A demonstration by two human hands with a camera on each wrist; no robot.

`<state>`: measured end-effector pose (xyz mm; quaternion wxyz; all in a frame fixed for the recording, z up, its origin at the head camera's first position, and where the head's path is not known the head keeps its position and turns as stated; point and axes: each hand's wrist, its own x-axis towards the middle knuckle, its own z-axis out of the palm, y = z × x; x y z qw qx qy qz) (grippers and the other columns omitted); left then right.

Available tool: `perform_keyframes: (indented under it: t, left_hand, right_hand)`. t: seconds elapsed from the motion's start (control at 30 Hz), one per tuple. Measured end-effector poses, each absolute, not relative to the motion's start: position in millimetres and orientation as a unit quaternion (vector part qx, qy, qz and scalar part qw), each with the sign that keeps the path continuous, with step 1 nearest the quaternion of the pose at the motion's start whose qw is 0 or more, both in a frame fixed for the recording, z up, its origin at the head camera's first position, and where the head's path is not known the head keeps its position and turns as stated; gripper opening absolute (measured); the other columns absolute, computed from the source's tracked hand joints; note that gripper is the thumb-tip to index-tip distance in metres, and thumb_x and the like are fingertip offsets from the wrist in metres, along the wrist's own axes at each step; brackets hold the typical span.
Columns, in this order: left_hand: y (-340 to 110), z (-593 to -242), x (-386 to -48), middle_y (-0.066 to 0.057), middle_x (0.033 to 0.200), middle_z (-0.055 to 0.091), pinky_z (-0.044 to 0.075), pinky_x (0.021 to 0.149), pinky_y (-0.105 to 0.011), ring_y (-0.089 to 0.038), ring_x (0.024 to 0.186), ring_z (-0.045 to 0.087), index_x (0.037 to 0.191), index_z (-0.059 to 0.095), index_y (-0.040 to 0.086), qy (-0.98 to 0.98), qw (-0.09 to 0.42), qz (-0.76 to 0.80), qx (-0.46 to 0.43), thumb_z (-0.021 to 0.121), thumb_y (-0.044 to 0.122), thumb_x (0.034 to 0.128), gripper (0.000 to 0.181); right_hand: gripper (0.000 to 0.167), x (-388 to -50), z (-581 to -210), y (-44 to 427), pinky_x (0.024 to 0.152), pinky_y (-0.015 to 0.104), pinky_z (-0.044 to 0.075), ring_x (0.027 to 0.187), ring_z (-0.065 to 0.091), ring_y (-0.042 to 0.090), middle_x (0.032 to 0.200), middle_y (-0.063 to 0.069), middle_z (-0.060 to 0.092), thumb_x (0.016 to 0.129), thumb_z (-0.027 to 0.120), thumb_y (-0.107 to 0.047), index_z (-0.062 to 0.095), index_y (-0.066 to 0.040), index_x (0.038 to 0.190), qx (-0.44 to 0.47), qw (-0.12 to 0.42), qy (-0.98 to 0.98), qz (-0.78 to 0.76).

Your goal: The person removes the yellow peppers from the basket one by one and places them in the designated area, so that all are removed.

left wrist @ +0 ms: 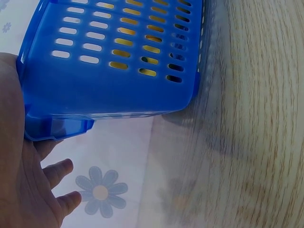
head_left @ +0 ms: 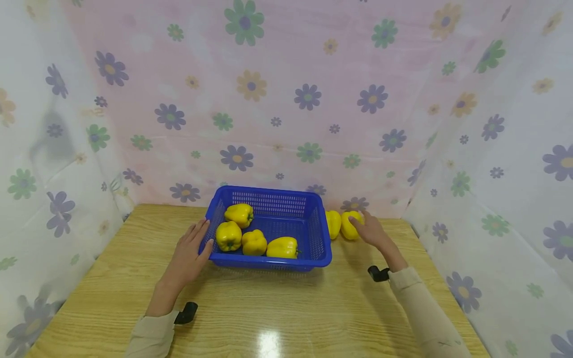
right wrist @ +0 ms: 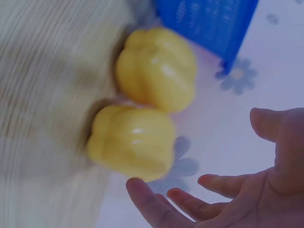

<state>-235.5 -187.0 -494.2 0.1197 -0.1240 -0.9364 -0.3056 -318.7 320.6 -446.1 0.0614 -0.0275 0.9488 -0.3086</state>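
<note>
A blue plastic basket (head_left: 268, 263) with slotted walls stands on the table, several yellow bell peppers (head_left: 254, 242) lying inside it. My left hand (head_left: 190, 253) rests at the basket's left rim; the left wrist view shows its fingers (left wrist: 59, 172) extended outside the slotted wall, not curled round it. Two more yellow bell peppers lie side by side to the right of the basket, one nearer it (head_left: 333, 224) and one farther right (head_left: 351, 226). Over the farther pepper, my right hand (head_left: 371, 231) has its fingers spread. In the right wrist view, one fingertip (right wrist: 137, 186) appears at that pepper's edge.
The wooden table (head_left: 268, 308) extends in front of the basket and to both sides. Flower-patterned cloth (head_left: 277, 99) hangs behind the table and along both sides. A black wrist-worn device (head_left: 185, 313) shows at the left cuff, another such device (head_left: 378, 273) at the right.
</note>
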Motion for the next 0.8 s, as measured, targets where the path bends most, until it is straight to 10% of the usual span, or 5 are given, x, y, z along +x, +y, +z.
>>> perform_keyframes:
  t: [0.8]
  left_hand:
    - [-187,-495,-237,-0.023,0.164,0.028,0.016,0.118,-0.07,-0.054,0.15,0.02,0.159,0.03,0.0,-0.936,0.122,-0.306,-0.127,0.044,0.029,0.1083,0.06]
  right_hand:
    - [0.06,-235,-421,206,0.108,0.058,0.045,0.133,0.052,0.041,0.153,0.021,0.046,0.107,0.051,-0.038,0.042,-0.003,0.154,-0.167,0.042,0.902,-0.396]
